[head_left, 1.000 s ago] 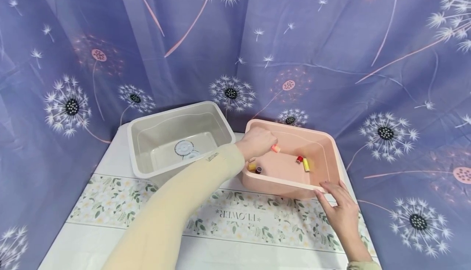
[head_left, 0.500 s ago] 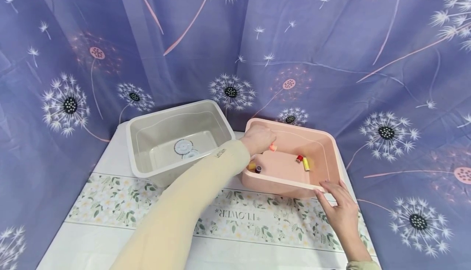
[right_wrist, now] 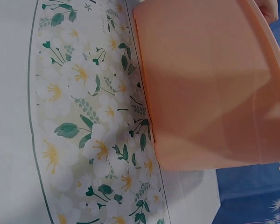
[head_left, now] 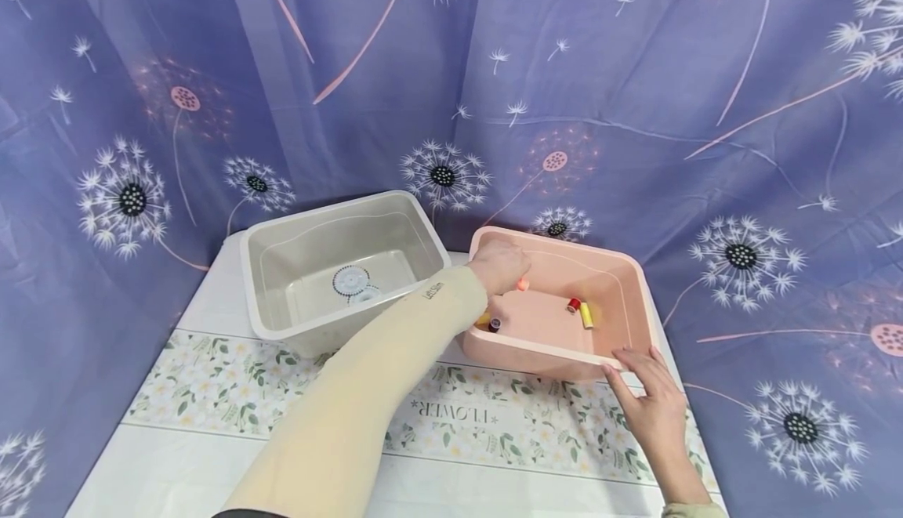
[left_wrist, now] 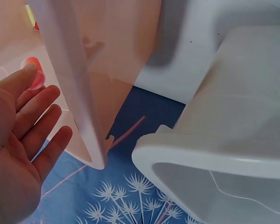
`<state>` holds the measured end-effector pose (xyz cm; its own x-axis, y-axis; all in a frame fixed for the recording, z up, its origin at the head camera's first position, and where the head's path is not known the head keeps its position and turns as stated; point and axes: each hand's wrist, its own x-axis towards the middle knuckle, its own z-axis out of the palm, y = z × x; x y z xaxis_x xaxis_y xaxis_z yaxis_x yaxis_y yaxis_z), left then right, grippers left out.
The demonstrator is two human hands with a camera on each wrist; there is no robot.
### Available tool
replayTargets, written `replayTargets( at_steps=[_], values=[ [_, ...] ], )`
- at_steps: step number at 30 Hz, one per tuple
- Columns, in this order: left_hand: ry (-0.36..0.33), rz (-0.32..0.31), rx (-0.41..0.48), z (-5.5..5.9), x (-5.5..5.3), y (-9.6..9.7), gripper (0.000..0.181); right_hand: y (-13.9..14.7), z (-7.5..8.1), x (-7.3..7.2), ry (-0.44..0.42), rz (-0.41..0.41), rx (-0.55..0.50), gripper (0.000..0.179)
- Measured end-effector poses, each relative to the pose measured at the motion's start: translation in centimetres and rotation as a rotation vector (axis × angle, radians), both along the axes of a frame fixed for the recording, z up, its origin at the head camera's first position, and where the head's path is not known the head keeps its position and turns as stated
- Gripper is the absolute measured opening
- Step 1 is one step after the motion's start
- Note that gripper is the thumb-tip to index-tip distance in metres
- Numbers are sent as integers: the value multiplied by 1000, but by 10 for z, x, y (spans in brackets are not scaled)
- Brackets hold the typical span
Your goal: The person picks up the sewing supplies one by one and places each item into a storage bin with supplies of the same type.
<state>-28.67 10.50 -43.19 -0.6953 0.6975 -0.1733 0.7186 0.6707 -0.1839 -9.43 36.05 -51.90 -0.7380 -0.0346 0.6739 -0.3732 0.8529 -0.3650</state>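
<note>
Inside the left end of the pink bin [head_left: 557, 357], my left hand [head_left: 499, 266] pinches an orange-red thread spool [left_wrist: 36, 72] between thumb and index finger. In the left wrist view its other fingers are loosely spread. A red spool [head_left: 574, 306] and a yellow spool [head_left: 587, 316] lie on the bin floor to the right. Close below my left wrist are a dark spool [head_left: 495, 324] and a partly hidden yellow spool [head_left: 483, 319]. My right hand [head_left: 652, 400] holds the rim at the bin's near right corner, thumb on the front side.
A grey bin [head_left: 339, 263] stands to the left, with patterned, gear-like round shapes [head_left: 353, 283] on its floor. Both bins sit on a white table with a floral cloth band [head_left: 451, 416]. A purple dandelion curtain [head_left: 600, 71] hangs close behind and at the sides.
My left hand, still with the orange-red spool, has shifted slightly; the forearm has moved right and covers more of the near-left yellow spool. My right hand stays on the rim.
</note>
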Motion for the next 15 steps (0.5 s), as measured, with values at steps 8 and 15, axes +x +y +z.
replayTargets(
  at_steps=[8,15],
  values=[
    [-20,31,22,1,1,1,8,0,2,0,-21,-9,18,37],
    [-41,60,-20,1,-1,6,22,-2,1,0,4,-2,3,37]
  ],
)
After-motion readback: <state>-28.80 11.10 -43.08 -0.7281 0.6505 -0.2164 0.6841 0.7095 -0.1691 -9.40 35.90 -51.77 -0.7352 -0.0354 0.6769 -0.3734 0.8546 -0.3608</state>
